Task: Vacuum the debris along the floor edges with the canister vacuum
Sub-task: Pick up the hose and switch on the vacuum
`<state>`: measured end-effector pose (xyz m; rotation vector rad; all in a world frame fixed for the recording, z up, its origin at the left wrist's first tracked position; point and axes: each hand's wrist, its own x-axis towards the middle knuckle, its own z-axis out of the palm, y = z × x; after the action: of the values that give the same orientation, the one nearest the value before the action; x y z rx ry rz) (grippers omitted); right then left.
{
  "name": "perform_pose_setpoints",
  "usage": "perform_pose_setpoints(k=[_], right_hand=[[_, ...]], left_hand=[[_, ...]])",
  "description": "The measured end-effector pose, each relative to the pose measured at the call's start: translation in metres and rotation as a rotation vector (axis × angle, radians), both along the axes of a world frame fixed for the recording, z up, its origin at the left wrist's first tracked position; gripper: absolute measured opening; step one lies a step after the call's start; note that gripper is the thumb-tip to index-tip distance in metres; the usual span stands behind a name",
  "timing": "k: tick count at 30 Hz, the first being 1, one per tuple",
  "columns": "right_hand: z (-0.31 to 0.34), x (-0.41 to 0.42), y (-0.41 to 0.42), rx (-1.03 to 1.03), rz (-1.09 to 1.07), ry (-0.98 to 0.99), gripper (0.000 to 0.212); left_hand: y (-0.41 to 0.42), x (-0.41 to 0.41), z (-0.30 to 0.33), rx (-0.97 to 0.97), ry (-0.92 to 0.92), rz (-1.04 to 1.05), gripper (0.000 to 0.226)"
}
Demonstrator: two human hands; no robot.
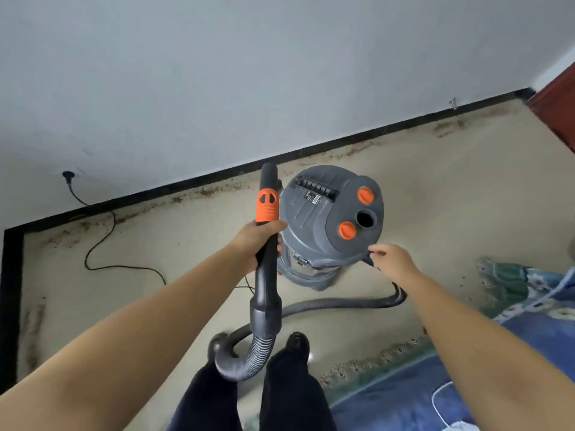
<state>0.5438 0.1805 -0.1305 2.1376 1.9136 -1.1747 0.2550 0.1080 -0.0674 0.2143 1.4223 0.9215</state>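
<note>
- A beige floor (435, 188) meets a pale wall (249, 73) along a black skirting board (342, 136) that runs from the left edge to the upper right of the frame.
- Brown debris (448, 124) lies scattered beside the skirting board.
- The grey canister vacuum (326, 219) stands at the frame's centre, with 2 orange knobs on its lid.
- The left hand (258, 241) grips the black wand (267, 231) just below its orange collar.
- The right hand (393, 259) pinches a dark part at the canister's right side.
- The ribbed hose (336, 306) curls over the floor near 2 dark shoes.
- A black cord (99, 244) runs from a wall plug at centre left.
- A blue patterned rug (513, 337) fills the lower right.
</note>
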Motion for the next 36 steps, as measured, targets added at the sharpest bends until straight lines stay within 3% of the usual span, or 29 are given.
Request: perform_pose_setpoints(k=[5,10,14,21,27,31,34,36], right_hand=[[-0.025,-0.003,0.045,0.044,0.149,-0.032,0.032],[-0.05,-0.03,0.072,-0.059,0.403,-0.245,0.04],[-0.063,-0.047,0.086,-0.096,0.527,-0.365,0.035],[-0.087,-0.05,0.096,0.017,0.731,-0.472,0.036],[-0.087,-0.054,0.096,-0.034,0.671,-0.452,0.036],[-0.081,-0.061,0.102,-0.2,0.516,-0.421,0.045],[-0.061,-0.065,0.104,-0.336,0.334,-0.232,0.031],[-0.043,-0.069,0.103,-0.393,0.316,-0.205,0.028]], left_hand=[[0.008,0.046,-0.018,-0.056,0.011,0.139,0.015],[0.009,0.065,-0.029,-0.106,-0.055,0.245,0.016],[0.017,0.067,-0.037,-0.111,-0.068,0.296,0.018],[0.024,0.071,-0.057,-0.104,-0.033,0.31,0.017],[0.022,0.08,-0.06,-0.118,0.052,0.217,0.014],[0.023,0.072,-0.057,-0.095,0.063,0.22,0.015],[0.021,0.059,-0.05,-0.081,0.058,0.251,0.017],[0.017,0.047,-0.04,-0.066,0.043,0.266,0.016]])
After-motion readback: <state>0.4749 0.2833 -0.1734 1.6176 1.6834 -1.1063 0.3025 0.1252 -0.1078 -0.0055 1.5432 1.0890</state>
